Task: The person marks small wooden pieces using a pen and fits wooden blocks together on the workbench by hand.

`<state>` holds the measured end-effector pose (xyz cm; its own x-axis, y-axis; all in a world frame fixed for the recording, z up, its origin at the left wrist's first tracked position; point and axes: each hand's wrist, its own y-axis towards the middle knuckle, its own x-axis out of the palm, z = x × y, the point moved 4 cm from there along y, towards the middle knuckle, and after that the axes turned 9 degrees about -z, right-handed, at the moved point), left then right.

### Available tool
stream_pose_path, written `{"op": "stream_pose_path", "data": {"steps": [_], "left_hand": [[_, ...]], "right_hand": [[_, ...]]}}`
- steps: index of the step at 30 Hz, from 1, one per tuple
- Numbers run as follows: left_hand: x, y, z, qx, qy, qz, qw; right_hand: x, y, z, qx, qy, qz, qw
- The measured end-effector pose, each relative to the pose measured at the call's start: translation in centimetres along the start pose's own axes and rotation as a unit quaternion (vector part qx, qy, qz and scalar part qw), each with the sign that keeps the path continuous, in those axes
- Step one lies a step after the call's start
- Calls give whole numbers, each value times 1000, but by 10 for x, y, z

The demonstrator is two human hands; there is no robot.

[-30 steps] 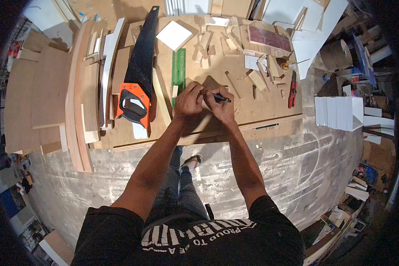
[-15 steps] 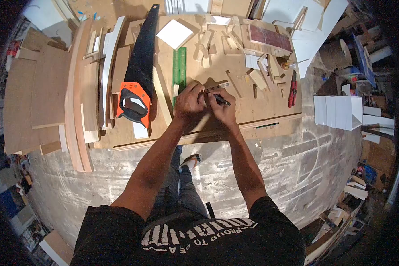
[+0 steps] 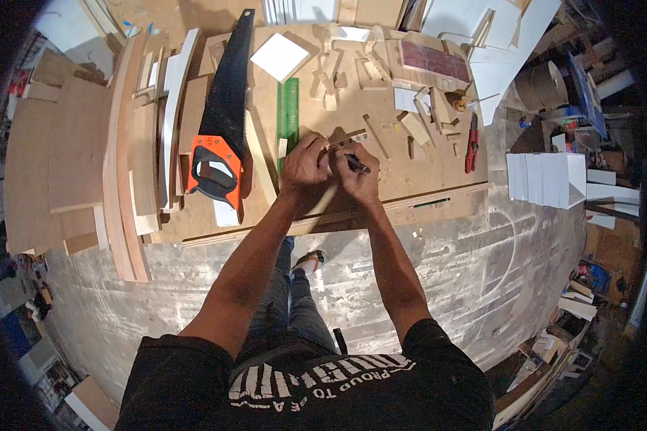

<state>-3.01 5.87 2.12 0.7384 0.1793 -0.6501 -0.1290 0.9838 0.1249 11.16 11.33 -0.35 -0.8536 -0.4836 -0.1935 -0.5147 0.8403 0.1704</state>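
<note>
My right hand [image 3: 359, 179] is closed round a black pen [image 3: 358, 164], whose tip points toward my left hand. Close beside it, my left hand [image 3: 304, 167] has its fingers pinched at one end of a narrow strip [image 3: 349, 139] with light and dark marks; whether this is a short ruler cannot be made out. The fingers hide most of what lies between the two hands. Just left of my left hand is a small wood block [image 3: 282, 147], by the lower end of a green ruler [image 3: 287, 108]. A thin wood stick [image 3: 374, 136] lies to the right.
An orange-handled handsaw [image 3: 216, 169] lies on the workbench [image 3: 438, 183] at left, near long boards [image 3: 118, 172]. Wood offcuts [image 3: 414, 128], a white square tile [image 3: 280, 57] and a red-handled cutter [image 3: 471, 147] are farther out. Thin strips [image 3: 402, 202] run along the near edge.
The whole view has shifted slightly. Both hands keep almost the same pose, with the pen still in the right hand.
</note>
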Motion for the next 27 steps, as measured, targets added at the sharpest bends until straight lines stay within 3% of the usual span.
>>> {"op": "stream_pose_path", "data": {"steps": [4, 10, 14, 17, 20, 23, 27], "left_hand": [[-1, -1, 2, 4, 4, 5, 1000], [0, 0, 2, -22, 5, -21, 1000], [3, 0, -4, -20, 12, -12, 1000], [3, 0, -3, -35, 7, -15, 999], [-1, 1, 4, -15, 9, -7, 1000], [1, 0, 0, -2, 7, 5, 1000], [3, -1, -2, -14, 10, 2, 1000]], "right_hand": [[3, 1, -2, -41, -13, 15, 999], [-3, 0, -14, 21, 37, 36, 998], [0, 0, -10, -47, -34, 18, 998], [-4, -1, -14, 33, 33, 46, 998], [2, 3, -15, -117, -73, 34, 990], [-6, 3, -30, -14, -21, 76, 997], [1, 2, -15, -71, -74, 39, 994]]}}
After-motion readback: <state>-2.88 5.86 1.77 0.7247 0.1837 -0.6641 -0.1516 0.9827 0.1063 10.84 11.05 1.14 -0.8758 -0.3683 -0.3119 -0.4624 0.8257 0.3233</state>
